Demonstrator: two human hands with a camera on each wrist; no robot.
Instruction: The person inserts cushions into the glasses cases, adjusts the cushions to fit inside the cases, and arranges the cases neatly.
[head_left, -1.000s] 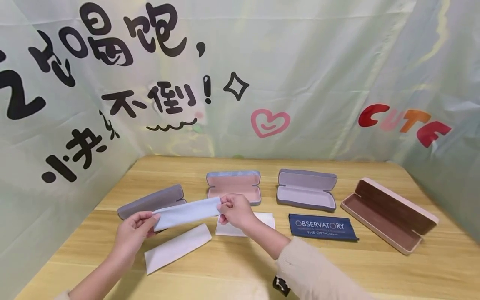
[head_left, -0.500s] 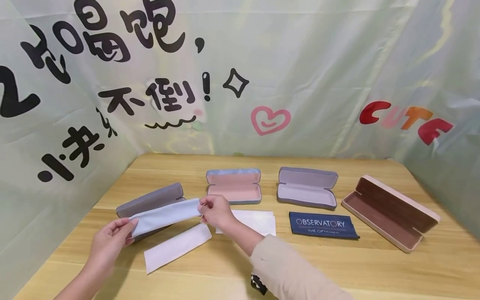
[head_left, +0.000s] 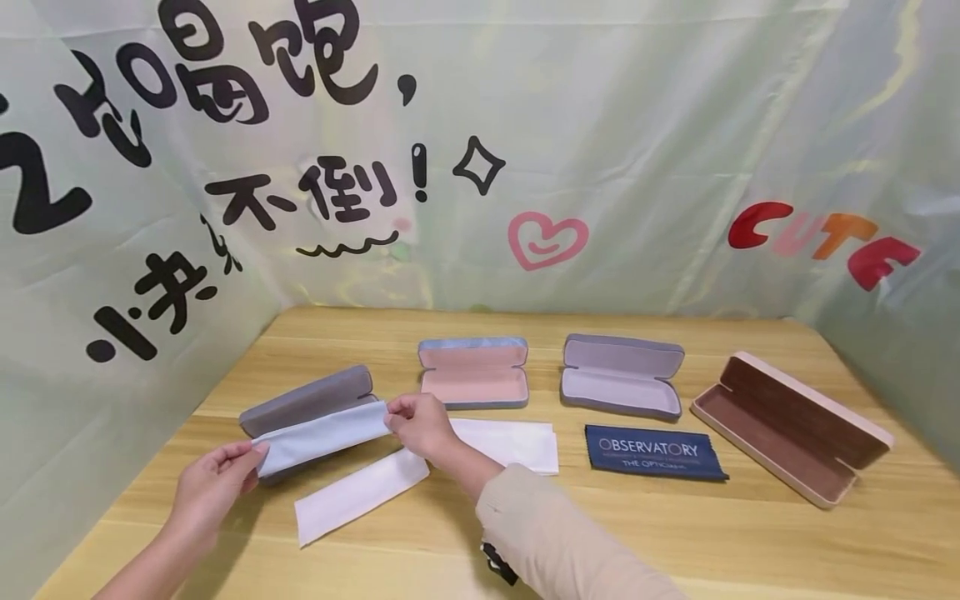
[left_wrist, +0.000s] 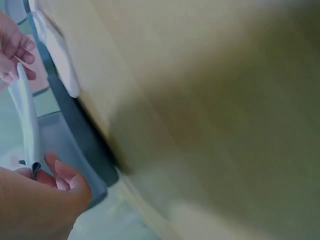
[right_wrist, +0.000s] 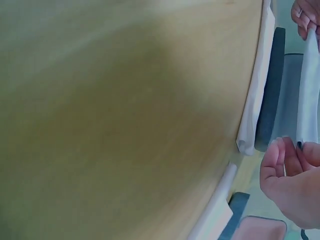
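A folded light-blue glasses cloth (head_left: pixel 324 437) is stretched lengthwise between both hands, over the open grey glasses case (head_left: pixel 315 398) at the left. My left hand (head_left: pixel 213 483) pinches its left end between thumb and fingers. The right end is pinched by my right hand (head_left: pixel 422 427). In the left wrist view the cloth (left_wrist: pixel 27 120) hangs over the grey case, whose base is mostly hidden by it in the head view. A folded white cloth (head_left: pixel 360 497) lies on the table just in front of that case.
Behind stand an open pink-lined case (head_left: pixel 474 386) and an open lilac-lined case (head_left: pixel 618 392); an open brown-lined case (head_left: pixel 787 442) sits at the right. A white cloth (head_left: pixel 517 446) and a navy printed cloth (head_left: pixel 655 452) lie before them on the wooden table (head_left: pixel 675 542).
Both hands have carried the light-blue cloth leftward and slightly down, from in front of the pink-lined case to over the grey case. The other cases and cloths stay put.
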